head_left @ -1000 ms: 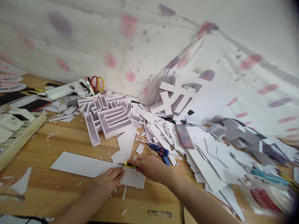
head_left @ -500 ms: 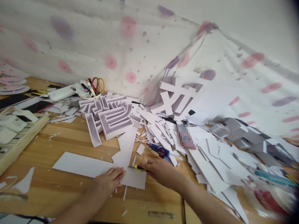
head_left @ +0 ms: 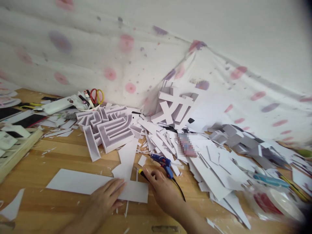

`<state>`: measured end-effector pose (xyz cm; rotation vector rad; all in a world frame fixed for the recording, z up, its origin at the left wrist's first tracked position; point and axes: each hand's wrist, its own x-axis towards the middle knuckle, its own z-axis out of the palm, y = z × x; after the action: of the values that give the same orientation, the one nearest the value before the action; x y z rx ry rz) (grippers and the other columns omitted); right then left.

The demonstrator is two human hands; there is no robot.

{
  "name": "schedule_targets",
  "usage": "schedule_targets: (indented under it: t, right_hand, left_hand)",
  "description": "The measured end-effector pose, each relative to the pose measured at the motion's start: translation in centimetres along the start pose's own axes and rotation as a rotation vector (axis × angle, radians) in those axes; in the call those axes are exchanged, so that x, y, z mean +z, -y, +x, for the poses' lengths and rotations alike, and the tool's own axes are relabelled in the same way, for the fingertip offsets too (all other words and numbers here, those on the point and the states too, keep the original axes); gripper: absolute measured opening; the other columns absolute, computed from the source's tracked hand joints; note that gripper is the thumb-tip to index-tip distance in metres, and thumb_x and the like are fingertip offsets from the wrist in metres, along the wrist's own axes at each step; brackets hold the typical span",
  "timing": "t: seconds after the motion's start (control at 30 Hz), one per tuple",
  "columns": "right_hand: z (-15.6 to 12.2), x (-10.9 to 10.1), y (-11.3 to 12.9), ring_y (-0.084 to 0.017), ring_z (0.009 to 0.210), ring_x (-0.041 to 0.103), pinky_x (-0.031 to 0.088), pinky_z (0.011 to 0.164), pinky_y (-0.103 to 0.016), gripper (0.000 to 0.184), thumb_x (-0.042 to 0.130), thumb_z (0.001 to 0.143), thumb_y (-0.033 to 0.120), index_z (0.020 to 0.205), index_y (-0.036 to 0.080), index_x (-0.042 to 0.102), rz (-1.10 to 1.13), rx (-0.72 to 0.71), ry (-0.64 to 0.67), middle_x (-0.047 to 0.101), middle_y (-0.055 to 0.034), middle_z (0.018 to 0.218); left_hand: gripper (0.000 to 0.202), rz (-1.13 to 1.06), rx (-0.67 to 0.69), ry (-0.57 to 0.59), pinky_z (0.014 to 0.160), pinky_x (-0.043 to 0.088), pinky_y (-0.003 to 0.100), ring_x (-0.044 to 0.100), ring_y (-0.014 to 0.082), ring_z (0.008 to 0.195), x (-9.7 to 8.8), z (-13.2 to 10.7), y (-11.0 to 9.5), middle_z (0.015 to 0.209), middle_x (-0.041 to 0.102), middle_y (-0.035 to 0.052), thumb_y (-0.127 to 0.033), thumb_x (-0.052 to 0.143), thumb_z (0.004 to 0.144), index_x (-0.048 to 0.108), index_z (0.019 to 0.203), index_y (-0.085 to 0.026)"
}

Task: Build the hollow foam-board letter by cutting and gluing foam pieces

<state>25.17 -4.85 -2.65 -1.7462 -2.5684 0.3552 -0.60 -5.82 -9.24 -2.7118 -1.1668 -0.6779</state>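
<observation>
Left hand lies flat, fingers together, pinning the white foam sheet to the wooden surface. Right hand has fingers clamped on the yellow utility knife at the sheet's right end. Risk: the blade could slip toward the left fingertips, being close by.

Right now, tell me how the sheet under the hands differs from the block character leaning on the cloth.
The sheet lies flat on the table; the character stands tilted against the cloth. The sheet is a plain long strip; the character is built up with raised walls. Both are white.
</observation>
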Motion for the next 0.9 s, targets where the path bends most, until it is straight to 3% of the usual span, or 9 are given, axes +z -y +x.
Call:
schedule_targets:
  t: [0.13,0.27,0.37,0.47,0.57,0.73,0.83,0.9]
  right_hand:
    - [-0.2,1.4,0.8,-0.023,0.100,0.053,0.046,0.083,-0.032,0.079,0.039,0.068,-0.008,0.140,0.024,0.035,-0.084,0.139,-0.011,0.055,-0.0129,0.114]
    - [-0.7,2.7,0.9,-0.025,0.103,0.051,0.045,0.086,-0.035,0.079,0.042,0.068,-0.005,0.140,0.026,0.035,-0.133,0.186,-0.004,0.052,-0.0125,0.121]
    - [-1.0,3.5,1.2,-0.027,0.103,0.051,0.045,0.086,-0.038,0.070,0.044,0.073,0.000,0.138,0.027,0.038,-0.155,0.215,-0.044,0.052,-0.0128,0.122]
    - [-1.0,3.7,1.8,-0.028,0.104,0.051,0.045,0.086,-0.041,0.057,0.048,0.080,0.009,0.135,0.025,0.044,-0.124,0.233,-0.118,0.054,-0.0128,0.120]
    - [-0.5,3.4,3.1,-0.028,0.106,0.050,0.043,0.091,-0.041,0.055,0.055,0.079,0.017,0.133,0.022,0.046,-0.064,0.211,-0.201,0.055,-0.0125,0.118]
    - [1.9,3.8,7.1,-0.029,0.094,0.055,0.046,0.087,-0.044,0.078,0.068,0.074,0.035,0.141,0.013,0.033,0.064,0.190,-0.162,0.060,-0.0144,0.104]
    - [3.7,4.2,9.4,-0.032,0.105,0.052,0.044,0.090,-0.046,0.098,0.075,0.064,0.046,0.144,0.015,0.026,0.145,0.195,-0.167,0.053,-0.0182,0.120]
    - [4.7,4.3,10.4,-0.035,0.112,0.047,0.041,0.093,-0.048,0.105,0.077,0.058,0.048,0.144,0.019,0.024,0.180,0.210,-0.172,0.047,-0.0189,0.128]
  left_hand:
    - [0.051,-0.028,-0.016,-0.025,0.088,0.050,0.027,0.061,0.0185,0.105,-0.8,-0.6,1.6,0.119,0.064,0.0038,-0.043,0.052,0.084,0.046,0.131,-0.024]
    - [0.057,-0.080,-0.052,-0.012,0.083,0.052,0.025,0.064,0.0189,0.098,-2.9,-1.8,4.2,0.114,0.067,0.0012,-0.051,0.059,0.076,0.049,0.128,-0.031]
    - [0.058,-0.074,-0.226,-0.025,0.082,0.052,0.026,0.064,0.0187,0.098,-5.1,-2.5,6.1,0.113,0.066,-0.0012,-0.049,0.059,0.076,0.043,0.131,-0.038]
    - [0.055,-0.049,-0.426,-0.132,0.085,0.053,0.037,0.061,0.0243,0.101,-6.9,-2.5,7.4,0.116,0.061,0.0030,-0.053,0.052,0.079,0.042,0.131,-0.038]
    - [0.051,-0.045,-0.545,-0.253,0.091,0.048,0.048,0.056,0.0291,0.106,-7.8,-1.4,7.9,0.118,0.057,0.0066,-0.054,0.044,0.083,0.042,0.131,-0.038]
    - [0.046,0.028,-0.666,-0.407,0.098,0.042,0.047,0.051,0.0288,0.113,-8.8,2.1,8.9,0.119,0.056,0.0066,-0.051,0.045,0.083,0.049,0.126,-0.032]
    - [0.054,0.148,-0.707,-0.498,0.099,0.041,0.048,0.050,0.0316,0.115,-9.1,3.6,10.7,0.119,0.055,0.0108,-0.054,0.047,0.082,0.055,0.122,-0.019]
    - [0.054,0.172,-0.748,-0.479,0.098,0.040,0.050,0.048,0.0342,0.117,-9.0,4.0,12.4,0.123,0.051,0.0134,-0.051,0.047,0.082,0.054,0.123,-0.015]
